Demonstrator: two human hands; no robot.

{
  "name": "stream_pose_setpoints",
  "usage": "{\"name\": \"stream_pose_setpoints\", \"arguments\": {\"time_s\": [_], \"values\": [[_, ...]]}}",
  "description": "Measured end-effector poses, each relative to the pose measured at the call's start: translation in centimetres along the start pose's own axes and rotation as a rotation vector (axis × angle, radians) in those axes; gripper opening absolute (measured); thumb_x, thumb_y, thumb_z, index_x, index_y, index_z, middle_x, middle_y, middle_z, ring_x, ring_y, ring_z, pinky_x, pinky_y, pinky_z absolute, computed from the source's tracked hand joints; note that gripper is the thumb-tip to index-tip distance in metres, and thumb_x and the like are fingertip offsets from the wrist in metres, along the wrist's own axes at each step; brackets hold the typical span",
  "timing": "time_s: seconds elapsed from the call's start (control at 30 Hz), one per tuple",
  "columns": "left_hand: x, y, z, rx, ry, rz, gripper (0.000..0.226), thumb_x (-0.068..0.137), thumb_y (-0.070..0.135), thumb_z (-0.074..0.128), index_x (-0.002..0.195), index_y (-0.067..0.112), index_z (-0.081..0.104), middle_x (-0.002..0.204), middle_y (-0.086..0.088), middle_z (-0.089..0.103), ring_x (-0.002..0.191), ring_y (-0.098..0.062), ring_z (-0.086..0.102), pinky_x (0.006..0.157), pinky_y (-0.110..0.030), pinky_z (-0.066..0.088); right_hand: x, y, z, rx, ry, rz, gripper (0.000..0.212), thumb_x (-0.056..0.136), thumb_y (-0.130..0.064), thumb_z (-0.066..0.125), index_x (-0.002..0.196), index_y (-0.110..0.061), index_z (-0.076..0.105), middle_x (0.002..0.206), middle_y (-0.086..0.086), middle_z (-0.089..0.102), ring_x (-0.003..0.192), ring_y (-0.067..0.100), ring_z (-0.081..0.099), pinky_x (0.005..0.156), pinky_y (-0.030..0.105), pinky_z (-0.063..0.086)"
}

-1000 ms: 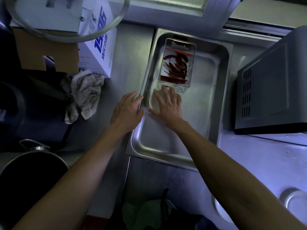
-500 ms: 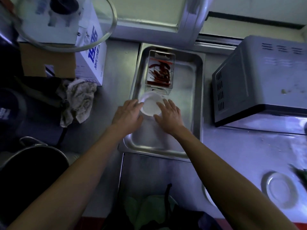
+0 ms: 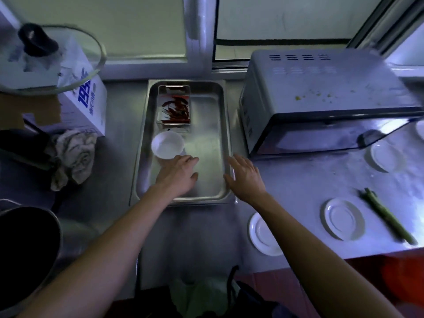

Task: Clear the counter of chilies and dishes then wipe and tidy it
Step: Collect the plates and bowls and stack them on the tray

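A steel tray (image 3: 223,143) lies on the counter and holds a small clear box of red chilies (image 3: 174,107) at its far end, with a white bowl (image 3: 167,144) just in front of the box. My left hand (image 3: 177,174) hovers open inside the tray, right below the bowl, holding nothing. My right hand (image 3: 244,176) is open over the tray's right rim, fingers spread. Two white saucers (image 3: 263,235) (image 3: 343,218) and a green chili (image 3: 387,215) lie on the counter to the right. Another saucer (image 3: 384,157) sits by the microwave.
A microwave (image 3: 321,99) stands right of the tray. A crumpled cloth (image 3: 74,154) and a white carton (image 3: 88,104) lie to the left, under a glass lid (image 3: 46,58). A large dark pot (image 3: 25,253) is at the near left. The counter edge runs below the saucers.
Both hands have left the white bowl, which now stands in the tray. My right hand has moved right to the tray's rim. The view has pulled back and shifted right.
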State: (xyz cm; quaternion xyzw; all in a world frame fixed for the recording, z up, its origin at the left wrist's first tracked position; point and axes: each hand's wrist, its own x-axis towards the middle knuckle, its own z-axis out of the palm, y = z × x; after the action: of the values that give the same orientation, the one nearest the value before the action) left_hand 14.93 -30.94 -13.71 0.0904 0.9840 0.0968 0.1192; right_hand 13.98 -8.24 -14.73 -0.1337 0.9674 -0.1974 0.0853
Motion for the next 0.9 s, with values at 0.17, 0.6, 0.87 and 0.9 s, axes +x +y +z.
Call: {"name": "stream_pose_setpoints", "arguments": {"time_s": [0.17,0.6,0.87,0.9], "values": [[-0.3,6.9,1.4,0.041,-0.030,0.067,0.048,0.094,0.036,0.051,0.140,0.021,0.046,0.144,-0.001,0.050,0.128,-0.027,0.046,0.094,-0.044,0.044,-5.6,5.4,-2.2,0.043,0.042,0.068,0.058,0.096,-0.034,0.059,0.149,-0.020,0.041,0.159,0.009,0.034,0.146,0.028,0.030,0.113,0.045,0.032],[-2.7,28.4,5.4,0.046,-0.044,0.274,0.056,0.095,0.037,0.052,0.148,0.023,0.041,0.151,0.004,0.043,0.135,-0.021,0.041,0.107,-0.038,0.039,-23.8,19.5,-7.8,0.066,0.143,0.260,0.057,0.097,-0.034,0.057,0.149,-0.020,0.039,0.157,0.007,0.036,0.144,0.029,0.032,0.113,0.047,0.032],[-3.2,40.3,6.7,0.078,-0.014,0.469,0.052,0.095,0.041,0.053,0.144,0.026,0.046,0.146,0.006,0.050,0.129,-0.021,0.047,0.102,-0.036,0.041,-33.1,26.3,-11.4,0.073,0.197,0.450,0.060,0.096,-0.037,0.056,0.151,-0.024,0.034,0.159,0.005,0.033,0.144,0.028,0.031,0.110,0.048,0.033],[-3.1,41.7,6.8,0.080,-0.019,0.490,0.052,0.095,0.041,0.053,0.144,0.027,0.046,0.147,0.006,0.049,0.129,-0.021,0.047,0.102,-0.036,0.042,-33.9,26.9,-11.8,0.083,0.197,0.483,0.061,0.096,-0.038,0.055,0.152,-0.026,0.033,0.160,0.005,0.031,0.145,0.028,0.030,0.112,0.048,0.032]]}}
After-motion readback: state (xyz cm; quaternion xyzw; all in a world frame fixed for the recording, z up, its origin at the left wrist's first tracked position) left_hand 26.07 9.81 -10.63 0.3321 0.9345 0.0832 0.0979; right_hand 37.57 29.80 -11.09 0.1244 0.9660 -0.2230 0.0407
